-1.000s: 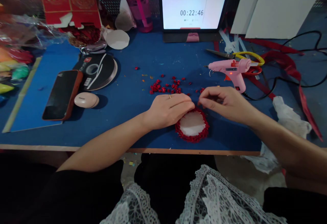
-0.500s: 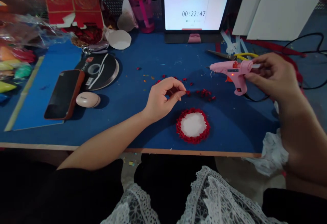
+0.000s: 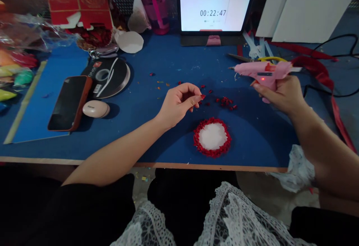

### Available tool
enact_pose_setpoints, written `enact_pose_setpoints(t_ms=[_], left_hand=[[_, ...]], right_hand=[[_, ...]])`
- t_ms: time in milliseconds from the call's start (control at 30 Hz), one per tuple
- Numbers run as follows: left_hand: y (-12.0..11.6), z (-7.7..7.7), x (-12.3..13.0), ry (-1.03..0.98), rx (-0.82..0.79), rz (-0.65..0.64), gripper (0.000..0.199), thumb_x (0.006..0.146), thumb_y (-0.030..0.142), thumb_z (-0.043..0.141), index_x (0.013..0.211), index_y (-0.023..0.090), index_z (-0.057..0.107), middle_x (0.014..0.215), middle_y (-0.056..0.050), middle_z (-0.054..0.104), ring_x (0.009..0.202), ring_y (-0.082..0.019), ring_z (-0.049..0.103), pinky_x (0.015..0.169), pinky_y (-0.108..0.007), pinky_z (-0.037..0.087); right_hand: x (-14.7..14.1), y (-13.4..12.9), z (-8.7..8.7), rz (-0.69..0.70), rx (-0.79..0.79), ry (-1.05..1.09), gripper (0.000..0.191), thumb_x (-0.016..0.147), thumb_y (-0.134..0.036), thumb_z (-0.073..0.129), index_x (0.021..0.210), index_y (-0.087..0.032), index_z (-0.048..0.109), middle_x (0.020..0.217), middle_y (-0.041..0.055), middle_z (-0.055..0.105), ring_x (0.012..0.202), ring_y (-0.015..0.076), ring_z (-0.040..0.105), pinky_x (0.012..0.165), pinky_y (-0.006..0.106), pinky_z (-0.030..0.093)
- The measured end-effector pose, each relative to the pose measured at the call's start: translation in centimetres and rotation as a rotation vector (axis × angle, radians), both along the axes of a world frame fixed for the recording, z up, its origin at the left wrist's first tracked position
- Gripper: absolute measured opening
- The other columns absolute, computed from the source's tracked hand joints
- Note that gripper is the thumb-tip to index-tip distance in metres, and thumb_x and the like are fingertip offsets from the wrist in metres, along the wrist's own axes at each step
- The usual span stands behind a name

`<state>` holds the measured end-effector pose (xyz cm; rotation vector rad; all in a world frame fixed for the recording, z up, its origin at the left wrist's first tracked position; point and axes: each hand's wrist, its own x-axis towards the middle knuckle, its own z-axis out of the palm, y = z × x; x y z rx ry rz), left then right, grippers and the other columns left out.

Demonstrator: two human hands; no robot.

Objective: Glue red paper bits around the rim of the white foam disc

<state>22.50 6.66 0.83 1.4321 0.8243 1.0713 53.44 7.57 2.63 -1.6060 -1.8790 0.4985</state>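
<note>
Between thumb and fingertips, my left hand (image 3: 179,102) pinches a small red piece (image 3: 203,97), like a bit of petal or folded ribbon. My right hand (image 3: 283,94) is wrapped round the handle of a pink hot glue gun (image 3: 256,69), whose nozzle points left and whose red light is lit. A clear glue stick (image 3: 296,69) pokes out of its back end. Below my hands lies a white disc (image 3: 212,136) edged with a ring of red pieces (image 3: 198,147). More loose red pieces (image 3: 226,102) are scattered on the blue table just right of my left hand.
A tablet (image 3: 214,8) with a timer stands at the back. On the left are a phone (image 3: 70,103), a pale pink case (image 3: 96,108) and a ribbon spool (image 3: 110,77). Scissors (image 3: 239,57) lie behind the glue gun; red ribbon (image 3: 322,76) and a black cord run at the right.
My right hand has shifted from the back of the glue gun down to its handle, and the gun has moved slightly right. My left hand has lifted the small red piece off the table.
</note>
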Motion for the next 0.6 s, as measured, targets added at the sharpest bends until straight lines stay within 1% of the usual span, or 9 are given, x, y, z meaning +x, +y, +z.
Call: enact_pose_setpoints(t_ms=[33, 100, 167, 233, 300, 367, 500, 600], left_hand=[[0.1, 0.0, 0.0, -0.020, -0.012, -0.012, 0.028, 0.080, 0.040, 0.075, 0.082, 0.017, 0.060, 0.065, 0.002, 0.057, 0.056, -0.007, 0.055, 0.047, -0.017, 0.045], [0.1, -0.1, 0.1, -0.057, -0.044, -0.029, 0.031, 0.077, 0.041, 0.078, 0.081, 0.016, 0.060, 0.064, 0.003, 0.057, 0.056, -0.006, 0.055, 0.047, -0.016, 0.044], [0.2, -0.2, 0.1, -0.093, -0.082, -0.044, 0.031, 0.075, 0.039, 0.080, 0.080, 0.016, 0.061, 0.065, 0.002, 0.057, 0.057, -0.006, 0.055, 0.047, -0.014, 0.044], [0.1, -0.2, 0.1, -0.124, -0.114, -0.060, 0.029, 0.075, 0.036, 0.081, 0.080, 0.015, 0.061, 0.067, 0.002, 0.057, 0.057, -0.005, 0.055, 0.048, -0.013, 0.045], [0.1, -0.2, 0.2, -0.145, -0.134, -0.070, 0.028, 0.075, 0.033, 0.081, 0.080, 0.014, 0.062, 0.067, 0.002, 0.058, 0.057, -0.005, 0.055, 0.048, -0.012, 0.045], [0.0, -0.1, 0.2, -0.162, -0.148, -0.076, 0.027, 0.075, 0.032, 0.081, 0.079, 0.014, 0.062, 0.066, 0.002, 0.058, 0.056, -0.004, 0.055, 0.047, -0.012, 0.045], [-0.2, 0.2, 0.3, -0.199, -0.182, -0.087, 0.031, 0.071, 0.032, 0.084, 0.079, 0.013, 0.062, 0.064, 0.003, 0.058, 0.055, -0.004, 0.055, 0.046, -0.012, 0.044], [-0.3, 0.3, 0.4, -0.219, -0.198, -0.086, 0.032, 0.070, 0.033, 0.085, 0.079, 0.013, 0.062, 0.065, 0.003, 0.059, 0.055, -0.004, 0.055, 0.046, -0.012, 0.044]], right_hand=[[-0.1, -0.4, 0.2, 0.031, 0.016, 0.096, 0.018, 0.079, -0.033, 0.068, 0.072, -0.017, 0.066, 0.051, 0.0031, 0.059, 0.047, 0.0135, 0.054, 0.050, 0.029, 0.042], [-0.5, -1.3, 0.6, 0.156, 0.023, 0.312, 0.016, 0.083, -0.032, 0.067, 0.081, -0.016, 0.069, 0.058, 0.0042, 0.062, 0.050, 0.0131, 0.057, 0.050, 0.028, 0.044], [-1.1, -2.1, 0.8, 0.296, 0.005, 0.495, 0.018, 0.083, -0.034, 0.069, 0.082, -0.017, 0.069, 0.059, 0.0030, 0.061, 0.049, 0.0122, 0.056, 0.047, 0.026, 0.045], [-1.8, -2.8, 0.8, 0.387, -0.053, 0.607, 0.019, 0.082, -0.036, 0.071, 0.082, -0.017, 0.069, 0.063, 0.0021, 0.062, 0.049, 0.0107, 0.056, 0.044, 0.024, 0.045], [-2.4, -3.2, 0.5, 0.438, -0.117, 0.655, 0.018, 0.083, -0.036, 0.072, 0.083, -0.018, 0.070, 0.066, 0.0018, 0.063, 0.049, 0.0097, 0.056, 0.043, 0.022, 0.047], [-2.7, -3.4, 0.2, 0.454, -0.177, 0.649, 0.019, 0.083, -0.037, 0.072, 0.084, -0.018, 0.070, 0.064, 0.0015, 0.063, 0.048, 0.0095, 0.055, 0.042, 0.022, 0.047], [-2.7, -3.4, -0.3, 0.410, -0.283, 0.586, 0.027, 0.079, -0.044, 0.074, 0.080, -0.017, 0.069, 0.059, 0.0015, 0.062, 0.045, 0.0108, 0.056, 0.038, 0.022, 0.045], [-2.7, -3.4, -0.5, 0.382, -0.301, 0.569, 0.031, 0.077, -0.047, 0.075, 0.077, -0.017, 0.068, 0.059, 0.0020, 0.061, 0.045, 0.0111, 0.056, 0.038, 0.022, 0.045]])
